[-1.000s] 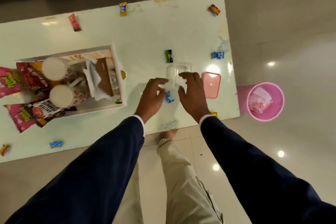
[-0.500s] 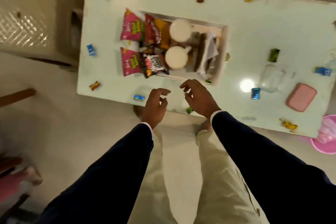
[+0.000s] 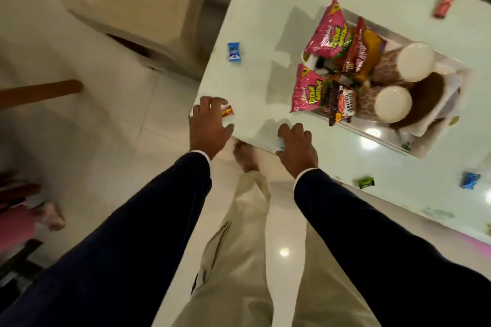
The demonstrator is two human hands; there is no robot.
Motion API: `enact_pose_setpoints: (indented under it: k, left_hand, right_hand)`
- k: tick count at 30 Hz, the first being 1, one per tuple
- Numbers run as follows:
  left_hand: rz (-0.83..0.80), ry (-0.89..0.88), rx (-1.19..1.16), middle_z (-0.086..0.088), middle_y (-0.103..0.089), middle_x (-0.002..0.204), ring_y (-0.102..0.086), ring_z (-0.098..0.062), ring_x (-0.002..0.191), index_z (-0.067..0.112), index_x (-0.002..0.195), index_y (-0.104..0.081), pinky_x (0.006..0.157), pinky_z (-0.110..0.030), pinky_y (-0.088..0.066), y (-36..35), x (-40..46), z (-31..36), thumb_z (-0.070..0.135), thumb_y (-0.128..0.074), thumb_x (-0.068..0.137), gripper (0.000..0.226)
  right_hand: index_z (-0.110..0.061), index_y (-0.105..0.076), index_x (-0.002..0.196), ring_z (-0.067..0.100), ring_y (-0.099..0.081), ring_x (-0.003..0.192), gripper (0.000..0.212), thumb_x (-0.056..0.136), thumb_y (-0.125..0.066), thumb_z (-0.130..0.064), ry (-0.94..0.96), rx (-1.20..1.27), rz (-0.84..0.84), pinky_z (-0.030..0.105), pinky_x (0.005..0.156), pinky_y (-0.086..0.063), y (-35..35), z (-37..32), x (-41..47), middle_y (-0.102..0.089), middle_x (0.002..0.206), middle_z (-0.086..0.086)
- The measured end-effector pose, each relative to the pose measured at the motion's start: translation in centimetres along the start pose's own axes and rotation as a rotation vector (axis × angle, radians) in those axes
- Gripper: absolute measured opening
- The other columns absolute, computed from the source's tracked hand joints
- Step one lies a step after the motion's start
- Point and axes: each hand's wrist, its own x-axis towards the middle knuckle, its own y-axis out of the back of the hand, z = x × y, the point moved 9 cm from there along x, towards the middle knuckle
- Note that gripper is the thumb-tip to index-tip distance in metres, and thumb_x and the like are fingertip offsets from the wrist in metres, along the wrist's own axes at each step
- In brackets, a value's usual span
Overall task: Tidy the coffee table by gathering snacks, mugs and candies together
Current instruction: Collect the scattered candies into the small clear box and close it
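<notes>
We judge the job partly done: snack packets (image 3: 322, 61) and mugs (image 3: 403, 82) sit gathered in the tray (image 3: 372, 134) at right, while candies (image 3: 234, 52) lie scattered on the counter (image 3: 265, 34), our left hand (image 3: 208, 125) spread open over one red-yellow candy (image 3: 228, 111), right hand (image 3: 299, 148) cupped, grip unclear.

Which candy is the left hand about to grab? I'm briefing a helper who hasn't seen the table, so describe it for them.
Start at the white tray of snack packets and mugs on the coffee table, then go to the table's near corner, where the left hand hovers. Under its fingertips lies a small red-and-yellow candy. Its nearest loose neighbour, the blue candy, lies farther along the same edge.
</notes>
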Motion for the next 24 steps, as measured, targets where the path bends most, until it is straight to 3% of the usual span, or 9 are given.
enact_pose_setpoints:
  k: [4, 9, 12, 16, 20, 22, 24]
  left_hand:
    - [-0.039, -0.012, 0.074, -0.007, -0.05, 0.13, -0.053, -0.033, 0.113, 0.023, 0.128, -0.052, 0.089, -0.046, -0.046, -0.6, 2.5, -1.7, 0.034, -0.084, 0.074, 0.063]
    - [-0.019, -0.077, 0.162, -0.008, -0.057, 0.113, -0.063, -0.033, 0.096, 0.017, 0.114, -0.051, 0.081, -0.048, -0.049, -1.5, 3.1, -1.0, 0.033, -0.07, 0.09, 0.034]
    - [-0.066, -0.036, 0.161, -0.009, -0.059, 0.108, -0.064, -0.035, 0.09, 0.014, 0.108, -0.052, 0.084, -0.049, -0.049, -2.3, 3.0, -0.5, 0.032, -0.065, 0.094, 0.026]
    - [-0.157, 0.139, -0.218, -0.004, -0.065, 0.098, -0.06, -0.023, 0.089, 0.015, 0.093, -0.057, 0.078, -0.035, -0.045, -3.4, 1.7, -0.3, 0.026, -0.066, 0.09, 0.015]
    - [-0.237, 0.198, -0.514, -0.008, -0.07, 0.097, -0.066, -0.024, 0.088, 0.007, 0.097, -0.062, 0.078, -0.033, -0.055, -5.0, -1.6, 3.0, 0.019, -0.064, 0.095, 0.012]
    - [-0.277, 0.209, -0.611, -0.007, -0.069, 0.092, -0.066, -0.02, 0.08, 0.007, 0.093, -0.06, 0.062, -0.016, -0.052, -6.2, -3.6, 5.5, 0.015, -0.062, 0.096, 0.009]
    - [-0.312, 0.227, -0.711, -0.005, -0.067, 0.088, -0.064, -0.011, 0.07, 0.009, 0.089, -0.059, 0.051, -0.009, -0.044, -7.7, -5.3, 8.0, 0.009, -0.057, 0.096, 0.008]
  right_hand:
    - [-0.01, -0.056, 0.109, 0.037, -0.051, 0.102, 0.019, 0.091, -0.061, -0.005, 0.052, 0.07, 0.015, 0.045, 0.075, -0.053, -0.2, 0.0, 1.6, -0.047, 0.114, 0.014]
    - [-0.01, -0.056, 0.1, 0.031, -0.055, 0.095, 0.016, 0.088, -0.067, -0.006, 0.132, 0.151, -0.031, 0.043, 0.081, -0.052, -0.2, 1.1, 2.0, -0.049, 0.106, 0.009]
    - [-0.008, -0.061, 0.098, 0.029, -0.056, 0.092, 0.014, 0.086, -0.067, -0.005, 0.097, 0.225, -0.043, 0.04, 0.082, -0.052, -0.1, 1.9, 1.9, -0.05, 0.105, 0.01]
    - [-0.004, -0.066, 0.088, 0.029, -0.06, 0.089, 0.009, 0.079, -0.065, 0.001, -0.01, 0.363, -0.031, 0.039, 0.078, -0.053, 0.6, 3.6, 1.2, -0.059, 0.101, 0.014]
    - [-0.004, -0.067, 0.084, 0.023, -0.064, 0.081, 0.013, 0.078, -0.06, 0.005, -0.118, 0.655, -0.005, 0.02, 0.062, -0.047, 1.2, 6.3, -0.9, -0.069, 0.089, 0.008]
    - [-0.006, -0.068, 0.085, 0.016, -0.064, 0.079, 0.013, 0.079, -0.063, 0.004, -0.149, 0.774, 0.009, 0.011, 0.062, -0.046, 1.4, 8.2, -2.3, -0.07, 0.087, 0.004]
    - [-0.01, -0.068, 0.087, 0.011, -0.064, 0.077, 0.016, 0.079, -0.067, 0.004, -0.17, 0.891, 0.028, 0.005, 0.063, -0.046, 1.8, 10.1, -3.5, -0.07, 0.085, -0.001]
